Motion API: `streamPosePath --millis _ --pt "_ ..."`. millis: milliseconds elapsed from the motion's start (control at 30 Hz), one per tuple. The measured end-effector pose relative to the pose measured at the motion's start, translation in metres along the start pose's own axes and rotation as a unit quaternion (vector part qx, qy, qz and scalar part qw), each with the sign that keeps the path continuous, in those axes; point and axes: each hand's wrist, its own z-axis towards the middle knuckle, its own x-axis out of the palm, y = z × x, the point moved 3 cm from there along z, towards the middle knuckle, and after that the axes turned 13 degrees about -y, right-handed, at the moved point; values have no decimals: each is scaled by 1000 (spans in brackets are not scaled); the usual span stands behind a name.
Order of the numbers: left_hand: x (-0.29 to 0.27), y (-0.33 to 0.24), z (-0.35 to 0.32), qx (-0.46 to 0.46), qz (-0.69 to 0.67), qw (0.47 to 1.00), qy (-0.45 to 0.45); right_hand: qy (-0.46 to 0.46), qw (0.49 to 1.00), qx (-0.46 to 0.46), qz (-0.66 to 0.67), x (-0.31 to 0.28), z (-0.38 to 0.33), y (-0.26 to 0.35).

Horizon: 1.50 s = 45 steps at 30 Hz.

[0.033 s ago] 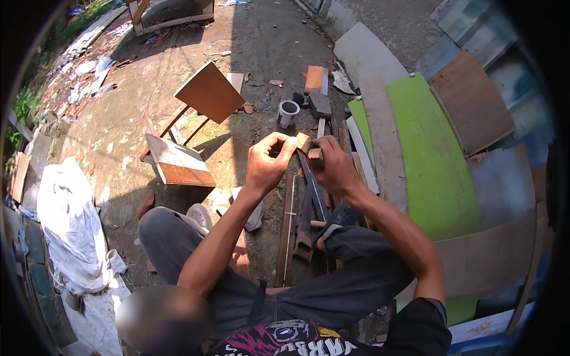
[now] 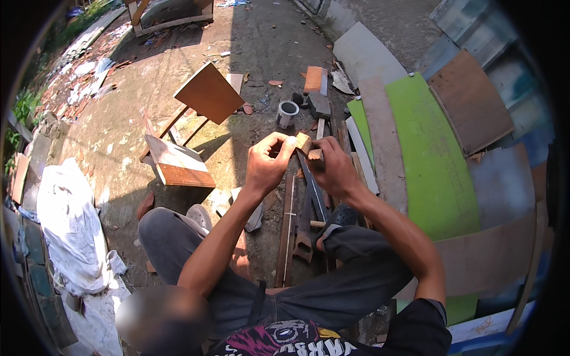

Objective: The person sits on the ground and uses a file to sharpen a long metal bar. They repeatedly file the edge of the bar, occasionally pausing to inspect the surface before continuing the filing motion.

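In front of me, my left hand (image 2: 267, 161) is closed, its thumb and fingertips pinching a small light-brown wood block (image 2: 303, 143). Closed around a darker wood piece (image 2: 316, 156) is my right hand (image 2: 333, 168). The two pieces meet or overlap between my fingers; whether they are joined I cannot tell. Below my hands a handsaw (image 2: 303, 237) lies on the ground between my legs. Beside it is a long brown wooden strip (image 2: 287, 225). A can with a pale rim (image 2: 286, 115) stands just beyond my hands.
A small wooden chair (image 2: 181, 160) lies tipped over at the left. Green and brown boards (image 2: 430, 154) spread along the right. White cloth (image 2: 71, 219) is heaped at the far left. Beyond the can sit a grey block (image 2: 320, 105) and an orange-brown board (image 2: 313, 79).
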Motion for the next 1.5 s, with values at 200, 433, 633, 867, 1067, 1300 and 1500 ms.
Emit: streamPosePath --millis 200,433,633,867,1067,1300,1500 --pt "-5 -9 -2 -39 -21 999 7 15 999 9 28 -1 -9 7" --pt "-17 -5 -3 -174 -101 979 25 70 983 67 155 3 -10 9" --pt "-9 -11 -13 -158 -116 978 77 149 899 224 346 14 -14 8" --pt "-3 -1 -23 -40 -25 993 107 170 842 289 423 33 -17 2" --pt "-18 28 -13 -124 -107 984 76 75 758 497 416 91 -71 -63" --pt "-74 39 -14 -289 -286 904 135 123 704 689 125 225 -186 -90" --pt "-77 55 -14 -314 -262 898 162 53 549 793 259 299 -307 -87"
